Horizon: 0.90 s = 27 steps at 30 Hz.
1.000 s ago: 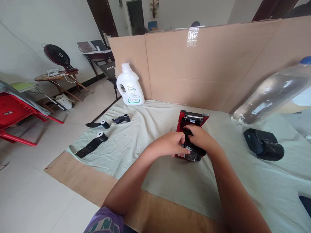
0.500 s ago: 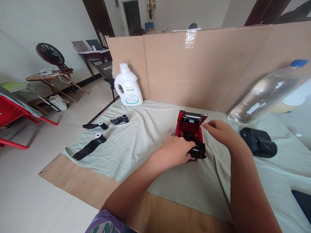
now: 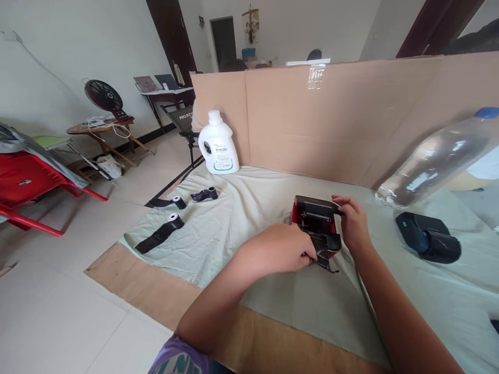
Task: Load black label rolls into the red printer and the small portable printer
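A small red and black printer (image 3: 317,221) sits on the pale cloth (image 3: 218,234), its hinged lid (image 3: 317,203) partly raised. At the lid's right side, my right hand (image 3: 353,221) has its fingers closed on the edge. My left hand (image 3: 278,249) is over the front left of the printer, fingers pinching a black strip (image 3: 323,257) that comes out over the front. My left hand hides part of the printer's left side. On the left of the cloth lie three black rolls with loose tails: one roll (image 3: 166,231) in front, another roll (image 3: 177,201), and a third roll (image 3: 206,194).
A white jug (image 3: 220,148) stands at the back left, against a cardboard screen (image 3: 312,124). On the right, a large clear bottle (image 3: 432,161) leans over, with a black device (image 3: 427,236) in front of it. Bare wood (image 3: 156,291) shows along the front edge.
The printer's lid has swung down toward the body, with my right hand moving along at its edge. The black strip now sticks out further at the front. The camera view has shifted slightly.
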Available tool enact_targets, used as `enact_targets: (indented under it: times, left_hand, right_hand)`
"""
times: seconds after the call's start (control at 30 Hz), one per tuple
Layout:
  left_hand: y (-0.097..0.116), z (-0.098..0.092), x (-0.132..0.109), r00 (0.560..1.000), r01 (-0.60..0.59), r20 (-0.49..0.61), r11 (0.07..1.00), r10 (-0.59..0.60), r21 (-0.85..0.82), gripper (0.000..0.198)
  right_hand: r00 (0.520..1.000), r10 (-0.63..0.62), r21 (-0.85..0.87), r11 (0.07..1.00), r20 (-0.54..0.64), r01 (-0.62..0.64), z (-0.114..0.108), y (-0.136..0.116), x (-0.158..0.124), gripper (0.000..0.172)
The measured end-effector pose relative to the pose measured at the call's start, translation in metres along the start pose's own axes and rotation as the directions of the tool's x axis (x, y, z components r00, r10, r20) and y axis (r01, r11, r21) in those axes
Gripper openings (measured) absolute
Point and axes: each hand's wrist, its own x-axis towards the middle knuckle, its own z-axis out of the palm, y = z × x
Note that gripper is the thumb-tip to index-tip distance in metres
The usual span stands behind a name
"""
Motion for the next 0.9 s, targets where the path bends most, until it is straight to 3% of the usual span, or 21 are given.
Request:
enact_targets:
  times: [0.13,0.23,0.33,0.4,0.43,0.47,0.53,0.57,0.6,0.67,0.8,0.9]
  left_hand:
    - [-0.002,-0.001,0.000,1.000,-0.008,0.015,1.000,0.008,0.011,0.031]
    - [-0.010,-0.008,0.001,0.998,-0.008,0.056,0.999,0.011,-0.048,0.031]
    - [-0.043,-0.021,0.002,0.999,0.022,0.042,0.975,-0.013,-0.220,0.028]
    - [-0.085,-0.028,0.002,0.987,0.115,-0.076,0.951,-0.142,-0.287,0.025]
    - [-0.110,-0.030,0.001,0.939,0.227,-0.194,0.937,-0.283,-0.265,0.022]
    - [-0.136,-0.030,-0.002,0.825,0.393,-0.345,0.893,-0.447,-0.217,0.022]
    - [-0.186,-0.025,-0.011,0.449,0.724,-0.607,0.665,-0.656,-0.183,0.031]
    - [-0.207,-0.020,-0.017,0.298,0.806,-0.665,0.554,-0.684,-0.209,0.040]
    - [-0.225,-0.014,-0.024,0.195,0.846,-0.684,0.474,-0.703,-0.247,0.047]
    - [-0.250,-0.002,-0.037,0.104,0.862,-0.688,0.410,-0.718,-0.298,0.050]
    - [-0.264,0.009,-0.049,0.094,0.830,-0.684,0.436,-0.723,-0.348,0.039]
    - [-0.260,0.004,-0.048,0.026,0.841,-0.711,0.400,-0.703,-0.365,0.030]
  right_hand:
    - [0.993,-0.006,0.046,0.999,0.117,0.000,-0.009,0.028,-0.029,0.051]
    - [0.989,-0.026,0.163,0.987,0.147,0.001,-0.008,0.043,-0.042,0.058]
    - [0.991,-0.050,0.230,0.973,0.121,0.021,-0.002,0.050,-0.047,0.058]
    - [0.992,-0.048,0.250,0.968,0.117,0.017,0.000,0.053,-0.047,0.056]
    - [0.992,-0.043,0.262,0.965,0.117,0.011,0.001,0.054,-0.048,0.056]
    - [0.992,-0.040,0.274,0.962,0.118,0.006,0.001,0.054,-0.048,0.056]
    - [0.992,-0.039,0.273,0.962,0.124,0.004,0.000,0.053,-0.049,0.055]
    - [0.991,-0.040,0.261,0.965,0.126,0.005,0.000,0.051,-0.050,0.055]
    - [0.990,-0.038,0.247,0.969,0.132,0.005,0.000,0.049,-0.051,0.055]
    - [0.989,-0.031,0.231,0.973,0.146,-0.003,0.001,0.045,-0.053,0.054]
    - [0.986,-0.012,0.230,0.973,0.166,-0.027,0.003,0.038,-0.054,0.053]
    - [0.988,-0.014,0.214,0.977,0.153,-0.019,0.003,0.036,-0.053,0.055]
